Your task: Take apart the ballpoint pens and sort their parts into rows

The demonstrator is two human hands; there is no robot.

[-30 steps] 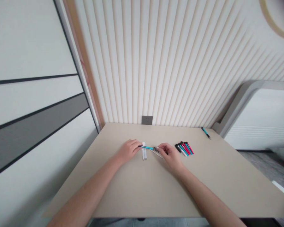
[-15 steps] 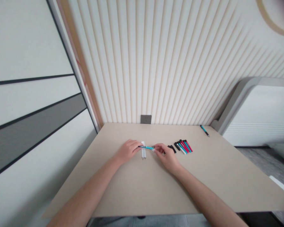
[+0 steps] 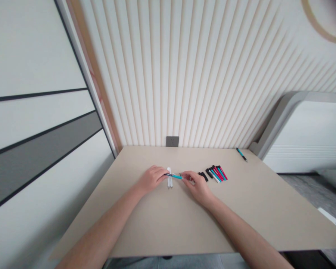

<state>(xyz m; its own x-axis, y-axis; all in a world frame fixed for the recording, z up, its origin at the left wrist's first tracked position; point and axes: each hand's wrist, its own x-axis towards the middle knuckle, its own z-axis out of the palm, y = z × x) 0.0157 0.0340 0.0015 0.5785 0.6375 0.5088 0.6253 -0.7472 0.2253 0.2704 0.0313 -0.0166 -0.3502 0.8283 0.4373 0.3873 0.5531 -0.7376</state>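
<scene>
My left hand (image 3: 152, 180) pinches the dark end of a teal-and-black pen barrel (image 3: 177, 176), held roughly level with its teal end pointing right. At that teal end, the thumb and fingers of my right hand (image 3: 198, 188) are closed together; a pale tip shows there, but its details are too small to tell. Several thin white refills (image 3: 170, 182) lie side by side on the table below the barrel. Just right of my right hand are short black tubes (image 3: 204, 176), partly hidden by it. Small dark pieces (image 3: 181, 174) show by my right fingertips.
A row of black, white, teal and red pen parts (image 3: 217, 174) lies right of the black tubes. One teal-and-black pen (image 3: 242, 154) rests near the far right corner of the beige table (image 3: 168, 220). A wall socket (image 3: 172, 141) sits behind the table's back edge.
The pen barrel has tilted slightly, its teal end now a little lower and further right. My right fingers have shifted slightly; my left hand is almost still.
</scene>
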